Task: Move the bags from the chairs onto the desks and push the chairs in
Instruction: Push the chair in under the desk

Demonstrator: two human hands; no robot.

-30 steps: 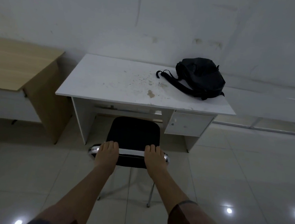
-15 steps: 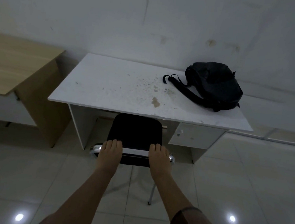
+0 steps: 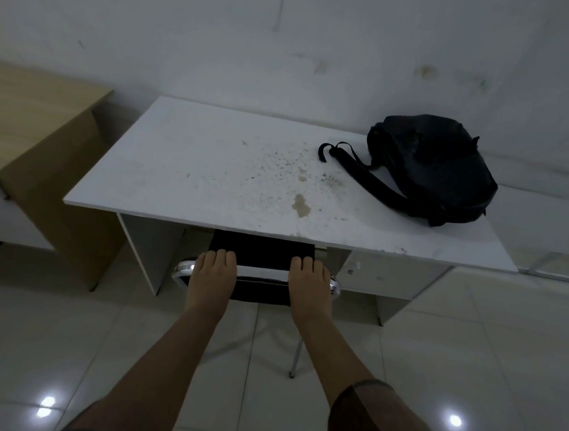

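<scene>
Chair (image 3: 262,253) seat under white desk (image 3: 211,174), left hand (image 3: 212,272) and right hand (image 3: 310,283) grip its backrest

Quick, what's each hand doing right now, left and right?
Left hand: closed over the chair backrest, left end.
Right hand: closed over the same backrest, right end.

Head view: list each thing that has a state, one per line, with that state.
Black padded metal-framed chair: seat mostly under the desk.
Black fabric backpack: lying on the desk, strap trailing left.
White rectangular desk: top stained, drawer shut.
Left hand: gripping the chair back.
Right hand: gripping the chair back.
</scene>
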